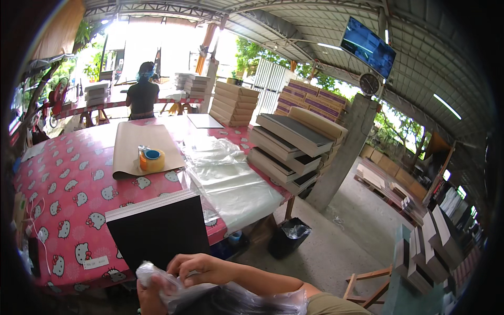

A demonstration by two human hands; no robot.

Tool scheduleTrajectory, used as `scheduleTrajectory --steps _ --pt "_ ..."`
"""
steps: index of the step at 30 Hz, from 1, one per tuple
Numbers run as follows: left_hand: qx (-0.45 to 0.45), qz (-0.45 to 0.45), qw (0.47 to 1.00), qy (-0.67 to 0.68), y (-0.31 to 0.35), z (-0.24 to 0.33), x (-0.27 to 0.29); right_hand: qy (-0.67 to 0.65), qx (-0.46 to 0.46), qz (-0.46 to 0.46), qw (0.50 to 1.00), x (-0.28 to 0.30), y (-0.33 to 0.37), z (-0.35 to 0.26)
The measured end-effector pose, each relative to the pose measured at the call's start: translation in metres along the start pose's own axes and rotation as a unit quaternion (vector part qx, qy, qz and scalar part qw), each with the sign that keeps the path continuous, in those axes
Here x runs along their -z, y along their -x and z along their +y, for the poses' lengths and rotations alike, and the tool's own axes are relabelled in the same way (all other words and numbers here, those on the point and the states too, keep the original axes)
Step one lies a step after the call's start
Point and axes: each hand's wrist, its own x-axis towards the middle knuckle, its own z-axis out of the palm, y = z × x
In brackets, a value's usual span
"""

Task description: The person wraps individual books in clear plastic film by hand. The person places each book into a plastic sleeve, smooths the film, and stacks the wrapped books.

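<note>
At the bottom of the head view, my left hand point(151, 295) grips the bunched edge of a clear plastic bag point(173, 302). My right hand point(202, 269) comes across from the right, its curled fingers pinching at the same plastic. Something dark shows through or under the sheeting below my wrists; its kind is hard to make out. Just beyond my hands, a black-faced stack of thick boards point(160, 226) stands tilted at the table's near edge, its pale layered edges upward. Neither hand touches it.
The pink patterned table point(68, 173) bears brown paper point(128, 142), a tape dispenser point(152, 159) and flat clear plastic bags point(231, 181). Thick black-topped boards point(294, 134) are piled to the right. A black bin point(290, 236) stands on the floor. Another person point(143, 94) works farther back.
</note>
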Motion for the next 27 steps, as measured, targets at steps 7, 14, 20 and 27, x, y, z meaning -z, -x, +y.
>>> scheduleTrajectory --steps 7,14,20,27 --pt "-0.075 0.167 0.98 -0.077 0.014 0.007 0.119 -0.24 -0.27 0.249 0.899 0.062 0.051 -0.02" --pt "-0.07 0.039 0.953 -0.292 0.015 0.005 0.005 0.005 -0.206 -0.01 0.979 -0.014 0.006 0.003" --pt "-0.06 0.039 0.993 -0.097 0.019 0.009 0.019 -0.488 -0.161 0.184 0.838 0.003 0.016 -0.01" --pt "-0.312 0.332 0.864 -0.216 0.032 0.074 0.174 -0.241 -0.066 0.642 0.725 0.121 0.076 -0.032"
